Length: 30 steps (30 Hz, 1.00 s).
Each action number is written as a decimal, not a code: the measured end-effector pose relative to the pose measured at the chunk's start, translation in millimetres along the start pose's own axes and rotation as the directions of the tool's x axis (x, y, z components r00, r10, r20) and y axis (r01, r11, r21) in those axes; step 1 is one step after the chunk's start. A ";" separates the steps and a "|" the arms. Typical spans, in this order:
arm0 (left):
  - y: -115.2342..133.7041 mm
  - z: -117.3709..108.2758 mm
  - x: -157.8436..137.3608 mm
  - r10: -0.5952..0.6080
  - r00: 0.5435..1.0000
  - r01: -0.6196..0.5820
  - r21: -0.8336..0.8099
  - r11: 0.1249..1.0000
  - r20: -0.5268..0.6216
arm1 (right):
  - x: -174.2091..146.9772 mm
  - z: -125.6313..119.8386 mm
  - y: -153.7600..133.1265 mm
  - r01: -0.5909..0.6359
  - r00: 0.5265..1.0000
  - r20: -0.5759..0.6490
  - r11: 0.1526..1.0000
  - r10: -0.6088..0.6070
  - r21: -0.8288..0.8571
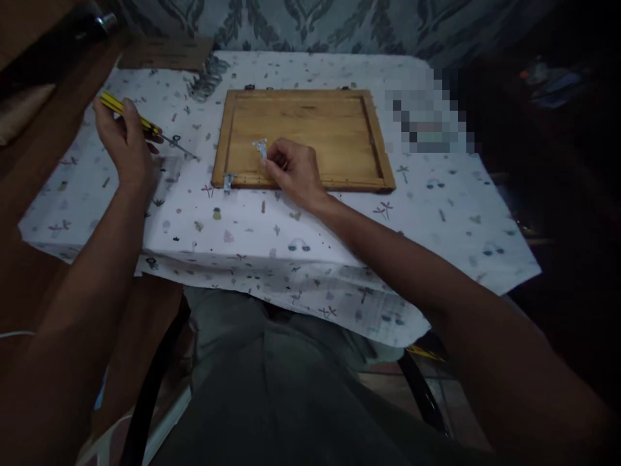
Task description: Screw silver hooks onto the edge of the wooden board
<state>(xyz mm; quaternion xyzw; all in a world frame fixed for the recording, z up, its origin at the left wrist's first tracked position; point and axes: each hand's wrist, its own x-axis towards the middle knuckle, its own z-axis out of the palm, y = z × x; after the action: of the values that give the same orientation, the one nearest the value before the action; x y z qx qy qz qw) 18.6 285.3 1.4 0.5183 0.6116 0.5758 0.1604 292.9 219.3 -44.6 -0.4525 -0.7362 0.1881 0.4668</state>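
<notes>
My left hand [127,139] is closed around a yellow-handled screwdriver [115,105], whose metal shaft points right and down toward the table. Between the thumb and fingers of my right hand [295,169] is a small silver metal hinge [261,148], held over the near left part of a wooden panel. The framed wooden panel [305,133] lies flat on the table. Another silver hinge [228,182] sits at the panel's near left corner, partly over its edge. Dark fittings [249,87] show along the far edge.
A patterned white cloth [349,223] covers the table. Several metal hinges [208,77] lie in a pile at the back left, near a piece of cardboard [165,53]. A blurred-out patch covers the right side. Tiny dark bits lie near the front edge.
</notes>
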 end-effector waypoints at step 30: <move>-19.4 -6.6 -2.5 0.087 0.996 -0.079 -0.181 0.980 0.037 | -0.3 -2.5 -8.4 0.004 0.999 0.041 0.998 -0.001 -0.070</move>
<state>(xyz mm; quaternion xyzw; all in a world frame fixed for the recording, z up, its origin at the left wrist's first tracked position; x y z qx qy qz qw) 5.6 283.6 -14.6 0.5396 0.5312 0.6230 0.1961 291.0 214.3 -37.7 -0.4635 -0.7524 0.1709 0.4357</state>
